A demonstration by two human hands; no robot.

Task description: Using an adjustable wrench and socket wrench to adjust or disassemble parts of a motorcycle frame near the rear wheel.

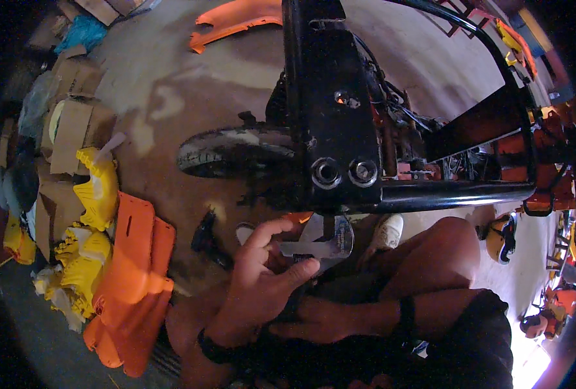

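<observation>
A small grey-white, partly see-through piece (314, 249) with a printed label is pinched between the thumb and fingers of my left hand (257, 279). Its exact kind is unclear. It sits just under the lower edge of a black metal frame (340, 139), beneath two large bolts (344, 172). My right hand (320, 319) lies low, behind my left wrist, its forearm coming across from the right. The left hand and wrist hide its fingers, so I cannot see what they touch.
A tyred wheel (236, 150) stands left of the frame, and a black tube (456, 194) juts right. Orange plastic panels (135, 259) and yellow panels (96, 188) lie left, beside cardboard boxes (74, 129). Another orange panel (239, 23) rests on the floor beyond. My bent knee (446, 249) is at right.
</observation>
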